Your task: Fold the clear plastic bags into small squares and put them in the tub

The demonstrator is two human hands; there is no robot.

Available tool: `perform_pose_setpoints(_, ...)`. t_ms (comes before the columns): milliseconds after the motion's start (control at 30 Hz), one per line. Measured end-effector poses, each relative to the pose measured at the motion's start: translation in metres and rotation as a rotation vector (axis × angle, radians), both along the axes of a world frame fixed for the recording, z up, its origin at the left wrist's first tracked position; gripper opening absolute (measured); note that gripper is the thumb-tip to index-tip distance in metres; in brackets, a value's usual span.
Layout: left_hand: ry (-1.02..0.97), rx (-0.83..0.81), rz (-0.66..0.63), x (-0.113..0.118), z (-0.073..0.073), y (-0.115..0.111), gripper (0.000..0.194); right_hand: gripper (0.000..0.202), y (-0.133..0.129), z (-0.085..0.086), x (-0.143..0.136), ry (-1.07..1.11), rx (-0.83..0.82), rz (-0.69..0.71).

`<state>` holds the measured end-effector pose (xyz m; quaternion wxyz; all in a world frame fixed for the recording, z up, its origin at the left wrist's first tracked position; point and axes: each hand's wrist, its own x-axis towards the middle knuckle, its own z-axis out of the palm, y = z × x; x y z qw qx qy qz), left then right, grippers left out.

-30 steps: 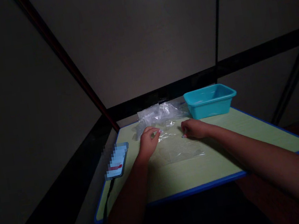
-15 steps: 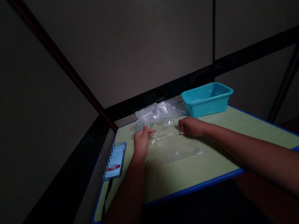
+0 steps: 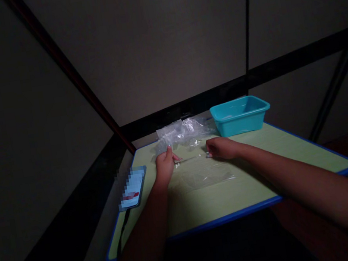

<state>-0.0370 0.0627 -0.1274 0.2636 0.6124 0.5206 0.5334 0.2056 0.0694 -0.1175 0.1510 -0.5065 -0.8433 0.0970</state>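
With left hand (image 3: 165, 166) and right hand (image 3: 222, 147), we pinch the clear bag (image 3: 207, 177), so its side toward the tabletop's (image 3: 221, 204) back edge spans straight.

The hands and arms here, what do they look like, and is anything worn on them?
Both the left hand and the right hand are a person's, with no gloves. The forearms show no sleeves, and I can see no watch or bracelet. The dim light hides finer detail.

Left grip (image 3: 165, 165) now farther left
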Motion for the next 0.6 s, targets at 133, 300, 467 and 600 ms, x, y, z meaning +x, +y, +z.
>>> perform_pose_setpoints(133, 0.046, -0.005, 0.006, 0.0, -0.0006, 0.0004, 0.058, 0.013, 0.0003, -0.0013, -0.001, 0.072, -0.011, 0.025)
perform_pose_setpoints(300, 0.124, 0.043, 0.065, 0.0008, 0.0025, -0.0025, 0.058, 0.012, 0.002, -0.0026, -0.0009, 0.138, -0.004, 0.099)
perform_pose_setpoints(467, 0.12, 0.052, 0.077, 0.0027, 0.0072, -0.0081, 0.056, 0.01, 0.0016, -0.0005, -0.0011, 0.154, -0.003, 0.103)
perform_pose_setpoints(600, 0.118, 0.054, 0.088, 0.0032, 0.0078, -0.0089, 0.055, 0.007, -0.0003, 0.0018, -0.0018, 0.171, 0.0, 0.101)
